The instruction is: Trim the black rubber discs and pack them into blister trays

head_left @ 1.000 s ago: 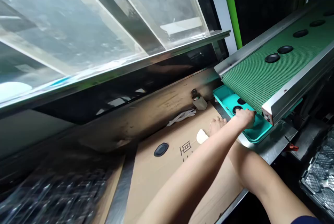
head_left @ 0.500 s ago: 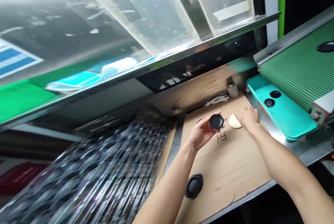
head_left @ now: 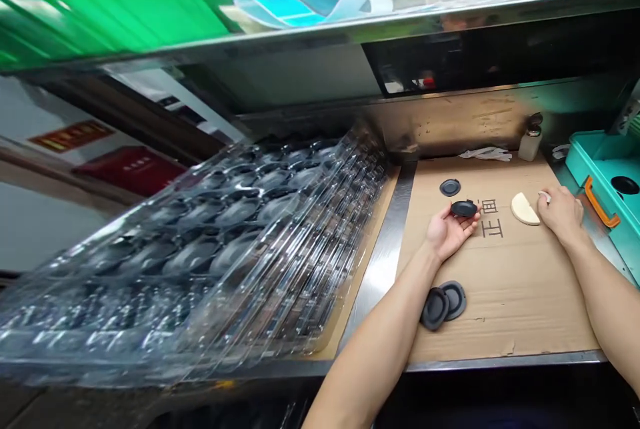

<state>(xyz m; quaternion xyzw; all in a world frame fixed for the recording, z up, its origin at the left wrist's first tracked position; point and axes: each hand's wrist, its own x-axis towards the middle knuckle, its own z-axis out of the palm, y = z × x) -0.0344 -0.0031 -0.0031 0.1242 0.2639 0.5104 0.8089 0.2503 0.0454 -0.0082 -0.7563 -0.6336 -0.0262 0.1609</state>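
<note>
from afar, i tipped the black cap flatter, left hand pinching it, not yet laid down; right hand curled around a small white object.

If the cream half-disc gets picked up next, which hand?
Right hand, likely: it's just beside the cream half-disc, though a small white thing shows at its fingertips. Left hand is farther off, holding a black disc.

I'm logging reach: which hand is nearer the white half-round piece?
Right: the right hand is just right of the white piece; the left hand is farther off, to its left.
</note>
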